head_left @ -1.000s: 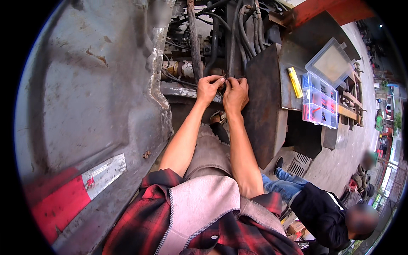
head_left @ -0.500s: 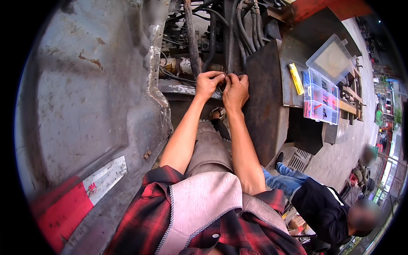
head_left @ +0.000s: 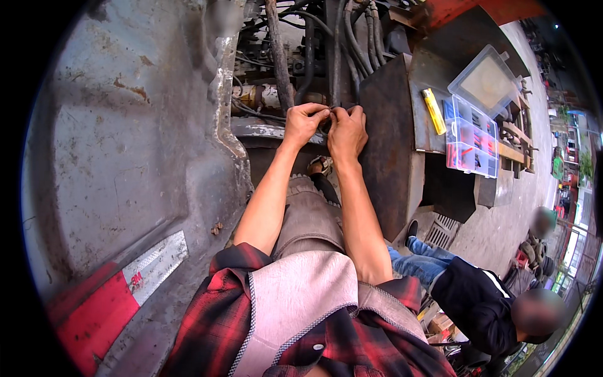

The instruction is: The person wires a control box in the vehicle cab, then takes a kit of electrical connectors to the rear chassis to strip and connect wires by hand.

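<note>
A large grey panel (head_left: 135, 132) flanks a worker (head_left: 308, 283), with a brown metal box (head_left: 386, 138) and an open plastic case (head_left: 485, 78) at right; the left hand (head_left: 303, 125) and right hand (head_left: 347, 133) pinch a small, indistinct dark piece (head_left: 331, 109) between them.

The left forearm (head_left: 267, 198) and right forearm (head_left: 361, 217) are slanting inward ahead of the body. The left grip (head_left: 303, 125) is holding thumb and forefinger pinched; the right grip (head_left: 347, 134) is resting just beside it, fingers curled, fingertips almost meeting.
</note>
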Available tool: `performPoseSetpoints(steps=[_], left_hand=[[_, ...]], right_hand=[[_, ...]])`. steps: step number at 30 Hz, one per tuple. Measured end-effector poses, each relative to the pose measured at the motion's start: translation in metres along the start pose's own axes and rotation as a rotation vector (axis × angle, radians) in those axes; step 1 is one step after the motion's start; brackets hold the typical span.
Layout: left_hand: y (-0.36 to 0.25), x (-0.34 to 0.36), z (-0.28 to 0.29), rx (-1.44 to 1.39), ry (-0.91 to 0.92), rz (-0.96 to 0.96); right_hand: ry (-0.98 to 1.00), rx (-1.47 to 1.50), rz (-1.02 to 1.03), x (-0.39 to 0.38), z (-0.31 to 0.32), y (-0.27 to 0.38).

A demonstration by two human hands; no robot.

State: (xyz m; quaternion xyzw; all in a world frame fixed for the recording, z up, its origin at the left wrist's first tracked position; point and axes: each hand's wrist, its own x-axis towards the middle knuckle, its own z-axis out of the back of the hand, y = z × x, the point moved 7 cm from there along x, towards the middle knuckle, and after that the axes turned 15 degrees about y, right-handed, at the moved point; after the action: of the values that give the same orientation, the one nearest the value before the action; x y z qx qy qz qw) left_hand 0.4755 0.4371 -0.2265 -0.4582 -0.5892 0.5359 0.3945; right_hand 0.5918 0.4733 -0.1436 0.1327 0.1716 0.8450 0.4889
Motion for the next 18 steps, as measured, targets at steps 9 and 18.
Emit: performPoseSetpoints(steps=[9, 18], left_hand=[[-0.021, -0.004, -0.001, 0.227, -0.029, -0.095], [-0.026, -0.009, -0.004, 0.258, 0.013, -0.175]], right_hand=[[0.030, -0.010, 0.031, 0.001, 0.008, 0.006], [0.284, -0.060, 0.047, 0.020, 0.011, 0.017]])
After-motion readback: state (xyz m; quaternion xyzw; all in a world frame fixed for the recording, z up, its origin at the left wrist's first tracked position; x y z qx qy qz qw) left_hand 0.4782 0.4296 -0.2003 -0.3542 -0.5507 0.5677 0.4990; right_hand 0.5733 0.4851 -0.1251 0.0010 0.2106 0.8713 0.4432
